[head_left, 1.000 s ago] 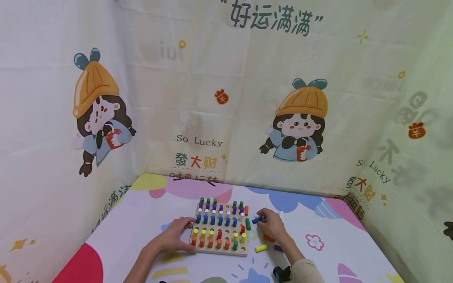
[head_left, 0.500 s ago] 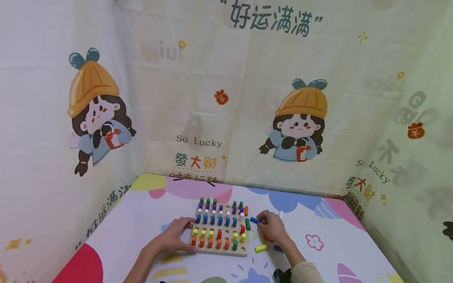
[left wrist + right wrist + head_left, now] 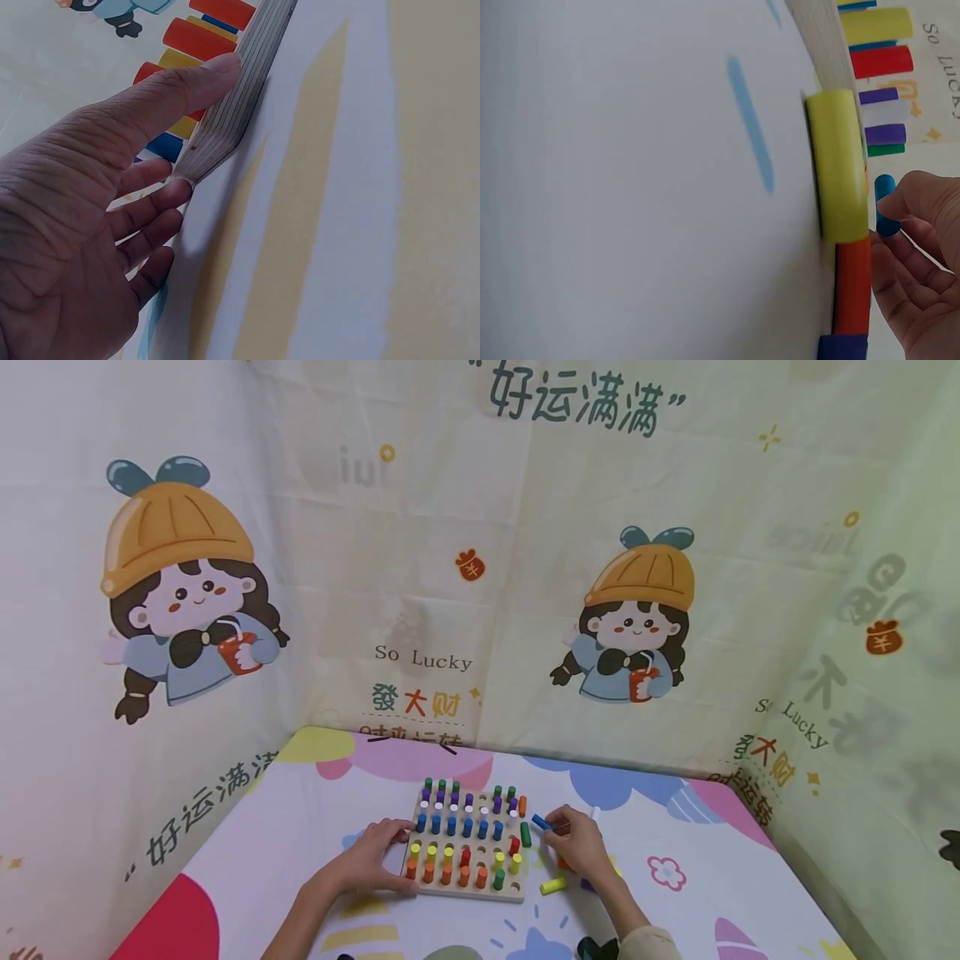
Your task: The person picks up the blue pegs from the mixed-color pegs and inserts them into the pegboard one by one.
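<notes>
A wooden pegboard (image 3: 465,894) holds rows of colored pegs: green, purple, white, blue, yellow, red and orange. My left hand (image 3: 367,862) grips its near left corner. In the left wrist view, the thumb (image 3: 221,71) presses the board's edge (image 3: 240,97), while the fingertips (image 3: 178,191) touch it around the corner. To the right of the board, my right hand (image 3: 577,842) pinches a blue peg (image 3: 542,822) between thumb and fingers, just above the table. That blue peg (image 3: 886,196) stands out from the fingertips in the right wrist view.
Loose on the table by the board's right side lie an orange peg (image 3: 522,806), a green peg (image 3: 526,835) and a yellow peg (image 3: 553,886). More pegs lie partly hidden under the right forearm. A black object (image 3: 596,948) sits near the right sleeve. Printed cloth (image 3: 517,610) hangs around the table.
The blue peg has turned in my right fingers, with its free end now pointing up and left. My right hand has barely shifted. The left hand stays at the pegboard.
</notes>
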Demonstrator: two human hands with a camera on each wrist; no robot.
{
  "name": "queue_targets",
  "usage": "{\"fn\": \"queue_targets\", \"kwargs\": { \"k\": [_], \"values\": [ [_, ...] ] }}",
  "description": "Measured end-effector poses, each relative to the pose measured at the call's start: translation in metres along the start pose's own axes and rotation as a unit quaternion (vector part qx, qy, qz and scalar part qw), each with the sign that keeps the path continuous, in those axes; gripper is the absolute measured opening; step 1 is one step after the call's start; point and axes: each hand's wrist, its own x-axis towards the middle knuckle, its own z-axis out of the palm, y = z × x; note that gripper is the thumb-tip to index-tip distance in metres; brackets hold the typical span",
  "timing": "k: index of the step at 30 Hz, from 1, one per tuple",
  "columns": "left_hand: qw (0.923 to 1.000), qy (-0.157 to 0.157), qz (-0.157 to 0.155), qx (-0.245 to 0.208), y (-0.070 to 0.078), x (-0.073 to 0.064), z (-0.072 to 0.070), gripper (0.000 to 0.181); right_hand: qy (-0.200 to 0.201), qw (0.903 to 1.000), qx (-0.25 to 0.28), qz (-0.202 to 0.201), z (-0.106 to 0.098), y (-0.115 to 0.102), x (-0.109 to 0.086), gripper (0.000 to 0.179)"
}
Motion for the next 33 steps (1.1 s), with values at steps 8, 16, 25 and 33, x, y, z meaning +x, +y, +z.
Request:
{"fn": "queue_targets", "kwargs": {
  "k": [8,16,25,33],
  "values": [
    [1.0000,0.000,0.001,0.001,-0.002,0.001,0.001,0.090,-0.020,0.9991,0.038,0.007,0.003,-0.008,-0.006,0.016],
    [1.0000,0.001,0.001,0.002,-0.003,0.002,0.002,0.090,-0.063,0.9966,0.050,-0.018,0.003,-0.016,-0.012,0.015],
    [1.0000,0.002,-0.001,0.001,-0.003,0.002,0.002,0.091,-0.093,0.9937,0.050,-0.038,0.006,-0.018,-0.013,0.012],
    [1.0000,-0.001,-0.001,0.000,-0.002,0.003,0.001,0.090,-0.079,0.9947,0.053,-0.039,0.007,-0.023,-0.011,0.017]
  ]
}}
